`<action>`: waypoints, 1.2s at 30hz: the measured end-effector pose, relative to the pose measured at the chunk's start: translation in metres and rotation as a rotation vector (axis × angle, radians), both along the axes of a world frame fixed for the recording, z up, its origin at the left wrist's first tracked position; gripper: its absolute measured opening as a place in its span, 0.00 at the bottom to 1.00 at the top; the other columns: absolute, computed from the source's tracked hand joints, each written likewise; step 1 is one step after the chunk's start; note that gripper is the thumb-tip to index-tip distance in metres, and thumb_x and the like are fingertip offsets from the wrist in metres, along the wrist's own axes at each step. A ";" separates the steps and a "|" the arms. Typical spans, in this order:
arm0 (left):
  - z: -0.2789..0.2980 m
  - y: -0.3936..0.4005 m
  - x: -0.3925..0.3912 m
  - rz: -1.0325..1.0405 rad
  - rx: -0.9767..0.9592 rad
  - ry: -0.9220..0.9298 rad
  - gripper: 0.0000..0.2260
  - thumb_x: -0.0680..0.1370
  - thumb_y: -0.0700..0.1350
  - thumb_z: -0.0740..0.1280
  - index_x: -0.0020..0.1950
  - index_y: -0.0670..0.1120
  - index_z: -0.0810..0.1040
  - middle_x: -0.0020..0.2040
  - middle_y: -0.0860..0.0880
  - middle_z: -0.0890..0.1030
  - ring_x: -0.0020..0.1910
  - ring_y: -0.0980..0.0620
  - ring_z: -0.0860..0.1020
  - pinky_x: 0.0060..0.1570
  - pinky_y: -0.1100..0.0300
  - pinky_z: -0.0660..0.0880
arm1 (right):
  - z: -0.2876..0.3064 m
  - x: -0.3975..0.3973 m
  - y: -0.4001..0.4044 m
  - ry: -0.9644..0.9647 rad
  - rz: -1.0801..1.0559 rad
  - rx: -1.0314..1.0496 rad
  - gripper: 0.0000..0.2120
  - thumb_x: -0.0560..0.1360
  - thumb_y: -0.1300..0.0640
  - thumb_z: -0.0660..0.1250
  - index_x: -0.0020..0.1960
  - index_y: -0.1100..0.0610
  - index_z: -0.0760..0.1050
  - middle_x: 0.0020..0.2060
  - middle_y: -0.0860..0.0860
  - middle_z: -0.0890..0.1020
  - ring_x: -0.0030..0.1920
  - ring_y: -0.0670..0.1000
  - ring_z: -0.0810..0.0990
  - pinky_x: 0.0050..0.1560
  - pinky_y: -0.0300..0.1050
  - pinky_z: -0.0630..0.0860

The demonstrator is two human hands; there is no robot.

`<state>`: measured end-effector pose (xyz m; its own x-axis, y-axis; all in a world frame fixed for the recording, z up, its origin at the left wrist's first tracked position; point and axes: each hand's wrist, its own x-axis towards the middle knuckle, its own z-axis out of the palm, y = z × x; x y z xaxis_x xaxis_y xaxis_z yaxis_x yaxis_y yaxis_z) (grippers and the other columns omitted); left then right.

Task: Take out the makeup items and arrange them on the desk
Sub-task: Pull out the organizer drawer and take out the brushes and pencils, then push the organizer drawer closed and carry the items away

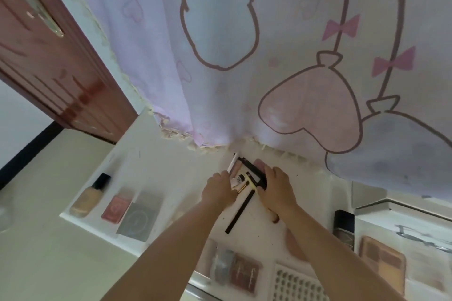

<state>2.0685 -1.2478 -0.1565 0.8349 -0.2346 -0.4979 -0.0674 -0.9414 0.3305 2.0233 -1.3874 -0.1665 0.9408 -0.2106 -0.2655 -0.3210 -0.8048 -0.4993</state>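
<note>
Both my hands are at the back of the white desk (156, 161), gathered around a cluster of slim makeup items (247, 177): pencils, a small white tube, a brush and black sticks. My left hand (219, 189) grips the cluster from the left, beside a white pencil (232, 164). My right hand (277, 189) cups it from the right. A long black stick (239, 212) lies on the desk between my wrists. At the left lie a foundation bottle (90, 197), a pink compact (117, 205) and a grey palette (139, 219).
A lilac curtain with pink hearts and bows (244, 56) hangs down to the desk's back edge. More palettes (244, 272) (382, 259) and a perforated white tray (297, 283) lie near the front. A dark box (344, 227) stands at the right. A brown door (49, 56) is at the left.
</note>
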 end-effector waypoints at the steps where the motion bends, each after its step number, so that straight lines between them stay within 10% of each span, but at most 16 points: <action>1: 0.002 0.002 -0.004 -0.024 0.011 -0.011 0.20 0.76 0.45 0.62 0.66 0.44 0.63 0.61 0.44 0.70 0.60 0.46 0.69 0.52 0.56 0.70 | 0.001 -0.001 -0.001 -0.012 0.014 -0.042 0.31 0.73 0.59 0.63 0.72 0.48 0.54 0.61 0.54 0.69 0.63 0.54 0.65 0.63 0.47 0.67; 6: 0.018 0.031 -0.056 -0.060 0.036 -0.112 0.23 0.78 0.44 0.59 0.71 0.46 0.58 0.64 0.43 0.68 0.64 0.45 0.66 0.58 0.54 0.69 | 0.020 -0.026 0.025 -0.045 0.149 -0.232 0.22 0.75 0.59 0.60 0.68 0.58 0.62 0.73 0.51 0.55 0.71 0.54 0.55 0.65 0.46 0.66; 19: 0.057 0.224 -0.308 0.265 0.143 -0.223 0.16 0.77 0.43 0.58 0.65 0.43 0.63 0.64 0.43 0.67 0.65 0.45 0.65 0.58 0.53 0.68 | 0.075 -0.196 0.229 -0.150 0.591 -0.479 0.17 0.75 0.56 0.58 0.63 0.61 0.66 0.64 0.57 0.69 0.65 0.57 0.65 0.58 0.49 0.68; 28: 0.091 0.486 -0.477 0.725 0.435 -0.306 0.18 0.78 0.48 0.58 0.66 0.44 0.64 0.67 0.43 0.65 0.67 0.44 0.62 0.61 0.52 0.64 | 0.114 -0.303 0.525 -0.376 1.175 -0.433 0.16 0.75 0.54 0.58 0.59 0.62 0.68 0.59 0.58 0.72 0.61 0.59 0.68 0.57 0.50 0.66; 36: 0.100 0.721 -0.706 1.273 0.708 -0.272 0.24 0.79 0.57 0.53 0.72 0.47 0.57 0.75 0.45 0.51 0.75 0.47 0.45 0.71 0.44 0.45 | 0.112 -0.489 0.832 -0.473 1.767 -0.262 0.25 0.78 0.44 0.49 0.73 0.51 0.52 0.75 0.54 0.50 0.74 0.58 0.44 0.72 0.59 0.44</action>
